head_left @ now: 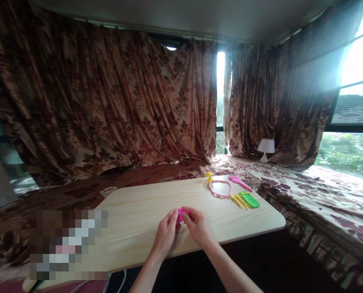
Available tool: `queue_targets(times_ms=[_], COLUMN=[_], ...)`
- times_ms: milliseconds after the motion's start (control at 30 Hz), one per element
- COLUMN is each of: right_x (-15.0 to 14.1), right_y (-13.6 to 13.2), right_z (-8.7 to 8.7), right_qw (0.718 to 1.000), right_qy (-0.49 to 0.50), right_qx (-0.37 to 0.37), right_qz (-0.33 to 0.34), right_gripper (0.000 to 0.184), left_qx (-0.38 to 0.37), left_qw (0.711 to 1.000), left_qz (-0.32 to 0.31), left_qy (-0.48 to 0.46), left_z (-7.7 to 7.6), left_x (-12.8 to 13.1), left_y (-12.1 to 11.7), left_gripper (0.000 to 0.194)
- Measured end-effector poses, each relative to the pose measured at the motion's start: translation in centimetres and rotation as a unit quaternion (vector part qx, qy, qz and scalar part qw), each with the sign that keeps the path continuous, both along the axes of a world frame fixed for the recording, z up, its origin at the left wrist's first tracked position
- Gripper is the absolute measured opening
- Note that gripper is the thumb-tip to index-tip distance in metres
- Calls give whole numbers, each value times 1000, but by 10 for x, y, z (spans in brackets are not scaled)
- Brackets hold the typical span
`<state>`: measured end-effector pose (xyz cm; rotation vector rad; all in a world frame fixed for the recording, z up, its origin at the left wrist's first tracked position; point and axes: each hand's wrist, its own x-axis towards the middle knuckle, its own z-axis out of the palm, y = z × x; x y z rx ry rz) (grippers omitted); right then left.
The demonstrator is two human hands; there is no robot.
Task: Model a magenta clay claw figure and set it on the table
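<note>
A small pink plastic toy piece (pixel 181 214) sits between my two hands over the near part of a light wooden table (pixel 138 211). My left hand (pixel 166 232) pinches it from the left with closed fingers. My right hand (pixel 197 226) grips it from the right, fingers curled round it. Most of the piece is hidden by my fingers.
At the table's far right lie a pink ring (pixel 220 189), a pink fork-like toy (pixel 240 182), a small yellow piece (pixel 209 176), yellow sticks (pixel 240 200) and a green flat piece (pixel 251 200). A small white lamp (pixel 266 149) stands on the patterned ledge behind. Curtains hang at the back.
</note>
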<state>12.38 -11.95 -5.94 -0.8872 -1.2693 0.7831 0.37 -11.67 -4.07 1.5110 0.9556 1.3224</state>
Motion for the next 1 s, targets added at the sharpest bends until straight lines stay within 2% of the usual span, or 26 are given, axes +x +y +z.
queue_targets(times_ms=[233, 367, 500, 733, 1000], right_x=[-1, 0, 3, 2, 3], right_y=[-7, 1, 4, -3, -8], right_z=[7, 2, 2, 9, 8], right_qw=[1000, 999, 999, 1000, 998], right_qy=[16, 25, 25, 20, -34], right_qx=[-8, -20, -23, -6, 38], right_qz=[23, 6, -17, 4, -25], right_gripper=[37, 26, 31, 26, 20], left_qx=[18, 34, 38, 4, -4], left_qw=[1000, 999, 999, 999, 998], left_qz=[-7, -16, -21, 12, 16], left_qy=[-3, -2, -4, -42, -54], left_z=[-2, -3, -6, -13, -7], left_x=[-2, -4, -3, -6, -3], left_y=[2, 2, 3, 8, 0], left_gripper=[48, 43, 40, 50, 40])
